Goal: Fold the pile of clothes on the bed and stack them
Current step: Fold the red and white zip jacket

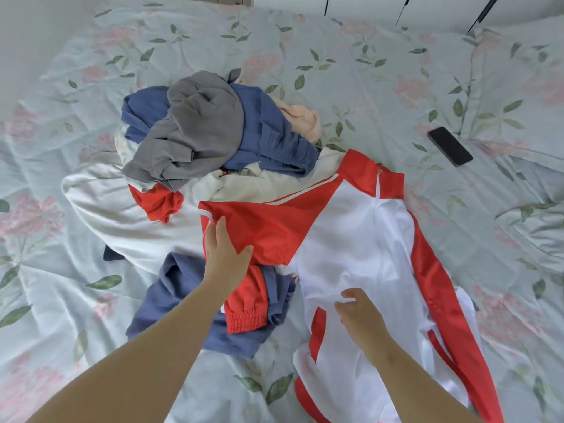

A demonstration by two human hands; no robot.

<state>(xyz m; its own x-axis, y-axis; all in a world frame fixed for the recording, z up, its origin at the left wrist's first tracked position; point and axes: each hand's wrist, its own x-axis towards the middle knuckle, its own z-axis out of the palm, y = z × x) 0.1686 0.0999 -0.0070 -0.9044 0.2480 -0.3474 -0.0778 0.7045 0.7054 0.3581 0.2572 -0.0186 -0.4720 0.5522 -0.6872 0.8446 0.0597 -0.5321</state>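
Note:
A red and white zip jacket (375, 239) lies spread on the bed, collar pointing away from me. My left hand (224, 251) grips its red left sleeve (268, 230), thumb over the fabric, where the sleeve folds toward the body. My right hand (360, 312) rests on the white front with its fingers curled, pinching the cloth. Behind lies the pile: a grey garment (198, 129) on blue clothes (274, 132), a peach piece (305, 120) and white cloth (122, 209). Another blue garment (195, 306) lies under the sleeve cuff (244, 319).
A black phone (449, 146) lies on the floral bedsheet (396, 71) at the right, beyond the jacket. The sheet is wrinkled all round. Dark thin rods (485, 10) stand beyond the far edge of the bed.

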